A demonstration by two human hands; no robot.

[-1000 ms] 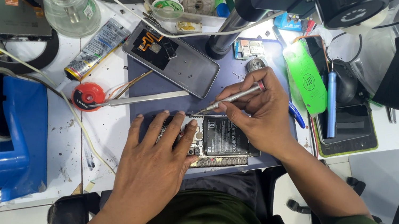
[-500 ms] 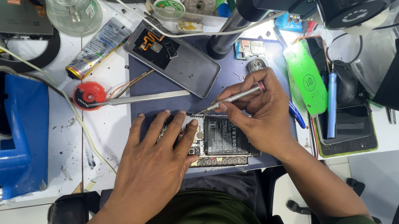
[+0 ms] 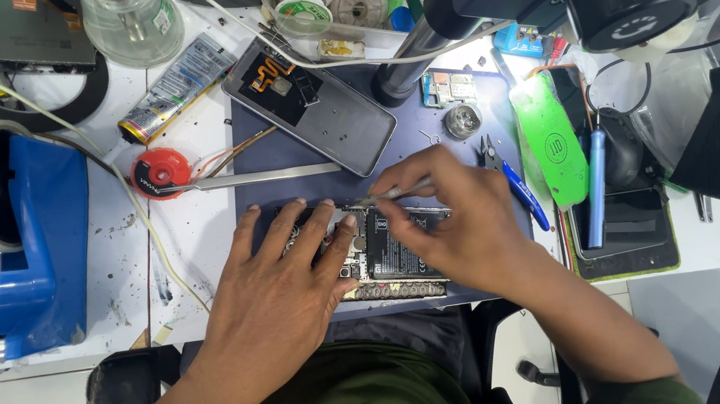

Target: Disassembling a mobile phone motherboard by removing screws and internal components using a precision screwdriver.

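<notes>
Left hand lies flat, pinning the opened phone; right hand at 3 o'clock pinches metal tweezers.

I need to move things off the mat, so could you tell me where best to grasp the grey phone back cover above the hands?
Take the grey phone back cover by its two long edges near the lower right end, coming from above. It lies flat and tilted, and that end looks bare, while a cable crosses its upper end.
</notes>
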